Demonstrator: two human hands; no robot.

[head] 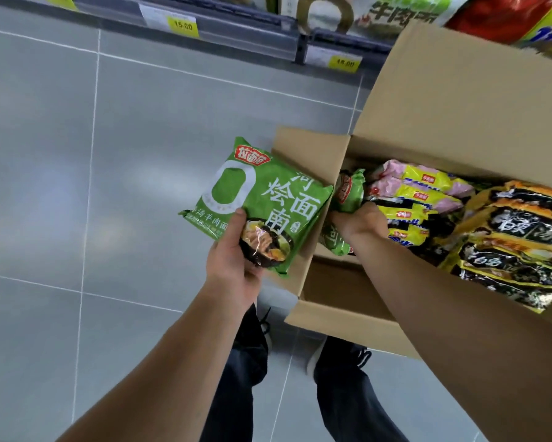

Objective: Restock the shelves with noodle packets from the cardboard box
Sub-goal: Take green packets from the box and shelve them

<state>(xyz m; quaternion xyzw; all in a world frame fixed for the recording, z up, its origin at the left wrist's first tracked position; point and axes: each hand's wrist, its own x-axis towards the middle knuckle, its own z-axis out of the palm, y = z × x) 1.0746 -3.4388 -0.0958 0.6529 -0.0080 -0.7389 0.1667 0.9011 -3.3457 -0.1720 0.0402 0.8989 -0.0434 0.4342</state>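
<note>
My left hand [233,260] grips a green noodle packet [261,202] by its lower edge, held flat over the floor just left of the open cardboard box [459,100]. My right hand [360,220] reaches into the box's left end, its fingers curled round a second green packet [349,189] that stands on edge; the fingertips are hidden behind it. Inside the box lie pink-and-yellow packets [424,193] and black-and-yellow packets [520,237].
The shelf edge [204,30] with yellow price tags runs along the top, with green and red packets [405,14] on it. Grey tiled floor [76,170] stretches to the left. My shoes [341,352] stand right below the box flap [309,167].
</note>
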